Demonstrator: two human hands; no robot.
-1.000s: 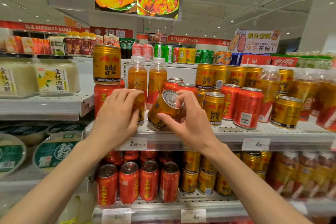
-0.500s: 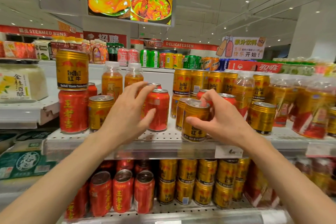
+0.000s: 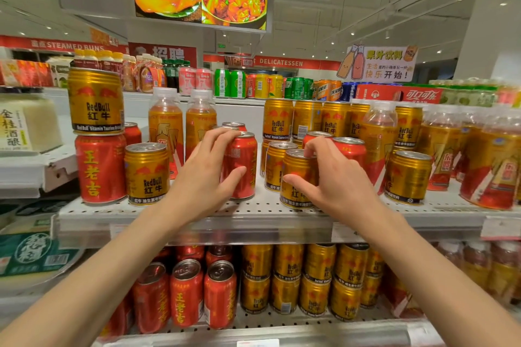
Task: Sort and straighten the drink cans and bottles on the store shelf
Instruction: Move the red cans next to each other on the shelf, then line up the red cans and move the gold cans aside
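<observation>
**Both hands on cans at the shelf front**

Hands work side by side on the white perforated shelf [image 3: 197, 213]. Her or his left hand [image 3: 207, 177] wraps a red can [image 3: 243, 166], thumb across its front. Right hand [image 3: 335, 177] grips a gold Red Bull can [image 3: 297, 177], fingers over the rim. Both cans stand upright, near each other, with orange bottles [image 3: 166, 124] behind.

On the shelf [image 3: 197, 213], a tall can [image 3: 242, 166] is held upright by the left hand [image 3: 204, 177]; right of it a short can [image 3: 298, 177] is gripped by the right hand [image 3: 335, 180] — bottles [image 3: 180, 127] are ranged behind, stacked cans [image 3: 97, 135] far left.
</observation>
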